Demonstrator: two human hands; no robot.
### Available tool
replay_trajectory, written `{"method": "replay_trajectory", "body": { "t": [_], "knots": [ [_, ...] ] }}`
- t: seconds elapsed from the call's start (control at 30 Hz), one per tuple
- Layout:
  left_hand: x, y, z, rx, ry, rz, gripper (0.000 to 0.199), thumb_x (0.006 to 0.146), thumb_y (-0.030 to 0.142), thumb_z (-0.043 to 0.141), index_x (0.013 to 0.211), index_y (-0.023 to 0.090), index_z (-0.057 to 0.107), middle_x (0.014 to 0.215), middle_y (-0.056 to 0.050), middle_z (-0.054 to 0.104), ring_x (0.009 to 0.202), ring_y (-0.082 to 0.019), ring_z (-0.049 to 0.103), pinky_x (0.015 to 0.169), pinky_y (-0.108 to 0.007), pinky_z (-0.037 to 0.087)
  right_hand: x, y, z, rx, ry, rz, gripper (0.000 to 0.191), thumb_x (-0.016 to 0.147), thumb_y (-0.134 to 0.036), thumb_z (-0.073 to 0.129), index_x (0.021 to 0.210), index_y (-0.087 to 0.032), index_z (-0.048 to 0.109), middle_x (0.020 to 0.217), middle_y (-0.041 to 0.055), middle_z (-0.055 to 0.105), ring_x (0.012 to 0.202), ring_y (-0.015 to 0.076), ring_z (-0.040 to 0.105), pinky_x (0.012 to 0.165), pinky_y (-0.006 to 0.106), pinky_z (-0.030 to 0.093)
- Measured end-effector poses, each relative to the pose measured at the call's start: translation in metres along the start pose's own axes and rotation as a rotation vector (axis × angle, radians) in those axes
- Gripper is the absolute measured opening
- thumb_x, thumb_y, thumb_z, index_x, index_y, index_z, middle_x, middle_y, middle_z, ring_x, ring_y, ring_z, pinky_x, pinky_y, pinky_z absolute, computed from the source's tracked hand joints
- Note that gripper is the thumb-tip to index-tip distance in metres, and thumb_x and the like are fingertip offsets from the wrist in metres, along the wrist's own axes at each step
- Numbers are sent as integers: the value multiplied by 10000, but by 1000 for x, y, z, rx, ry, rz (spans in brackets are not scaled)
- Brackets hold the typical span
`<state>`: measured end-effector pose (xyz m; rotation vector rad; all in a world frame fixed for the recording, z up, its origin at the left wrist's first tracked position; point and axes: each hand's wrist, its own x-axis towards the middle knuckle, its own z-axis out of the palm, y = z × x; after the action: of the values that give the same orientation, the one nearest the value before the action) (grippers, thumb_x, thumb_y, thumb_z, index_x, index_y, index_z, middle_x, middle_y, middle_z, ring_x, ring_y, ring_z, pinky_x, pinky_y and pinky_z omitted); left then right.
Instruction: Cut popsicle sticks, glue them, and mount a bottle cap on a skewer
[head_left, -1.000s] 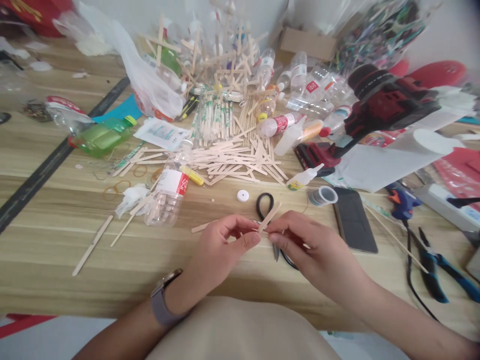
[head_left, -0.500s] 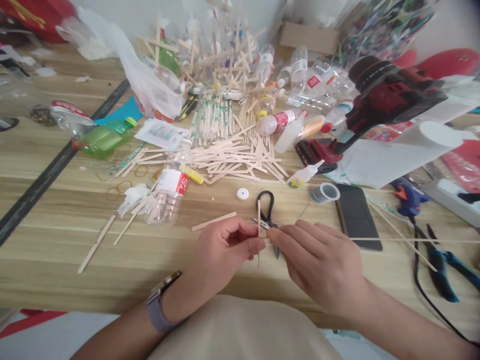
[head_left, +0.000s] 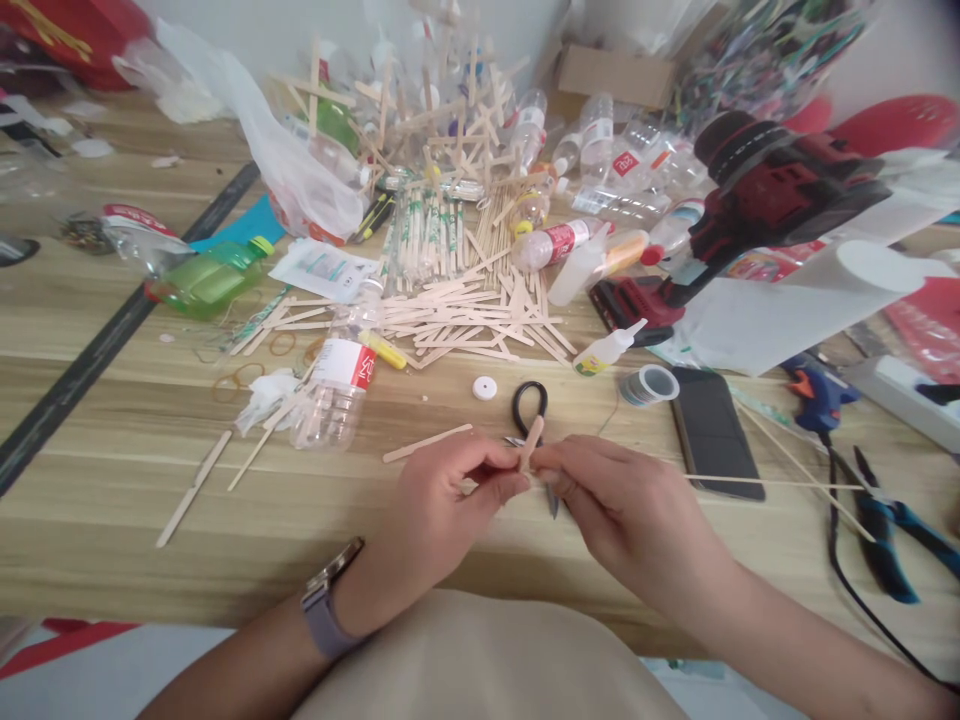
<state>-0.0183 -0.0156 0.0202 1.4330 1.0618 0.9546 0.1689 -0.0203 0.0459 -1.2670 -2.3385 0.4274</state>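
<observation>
My left hand [head_left: 457,490] pinches a wooden craft stick [head_left: 532,441] between thumb and fingertips; its wide face now shows. Closed beside it, my right hand [head_left: 637,500] grips a thin bamboo skewer [head_left: 795,483], which runs out to the right past the back of the hand. The skewer's near tip is hidden by my fingers, close to the stick. Partly covered by the fingers, black-handled scissors [head_left: 530,397] lie on the table behind the hands. Another craft stick [head_left: 427,443] rests just behind my left hand.
A clear bottle [head_left: 334,385] and a pile of craft sticks [head_left: 457,318] lie farther back. To the right are a phone [head_left: 712,430], a wire spool [head_left: 649,385], a glue bottle [head_left: 611,348], a cordless drill [head_left: 772,200], a glue gun [head_left: 817,390] and pliers [head_left: 885,550].
The craft stick has turned from edge-on to showing its flat face and leans right. The skewer has shifted left with its far end now in view, and my right fingers have curled in.
</observation>
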Motion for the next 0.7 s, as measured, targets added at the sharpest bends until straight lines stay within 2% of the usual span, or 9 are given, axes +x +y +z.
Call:
{"method": "replay_trajectory", "body": {
  "t": [0.1,0.27,0.5,0.7],
  "knots": [
    [5,-2,-3,-235,-65,-159,56,788,164,686,832,185,712,800,16,705,704,-109,612,667,-220,477,3,1,-4,-80,19,-48,244,923,-85,423,903,-190,642,706,17,635,609,144,597,533,239,418],
    [8,-4,-8,-443,-125,-258,88,756,152,704,829,184,741,693,33,683,657,-95,607,667,-219,492,6,1,-9,-80,6,-78,256,912,-59,424,887,-190,643,690,13,620,605,142,578,534,240,409],
    [9,-6,-8,-505,-154,-310,90,739,159,729,824,166,757,692,18,674,628,-96,607,657,-236,502,3,3,-8,-72,-13,-89,264,910,-54,426,889,-195,647,698,14,630,622,150,583,552,253,413],
    [8,-8,-9,-511,-182,-343,114,727,244,778,811,171,759,743,-1,695,630,-109,613,677,-269,519,3,3,-9,-39,-7,-112,273,915,-48,422,890,-196,651,717,20,656,644,150,593,561,253,424]
  ]
}}
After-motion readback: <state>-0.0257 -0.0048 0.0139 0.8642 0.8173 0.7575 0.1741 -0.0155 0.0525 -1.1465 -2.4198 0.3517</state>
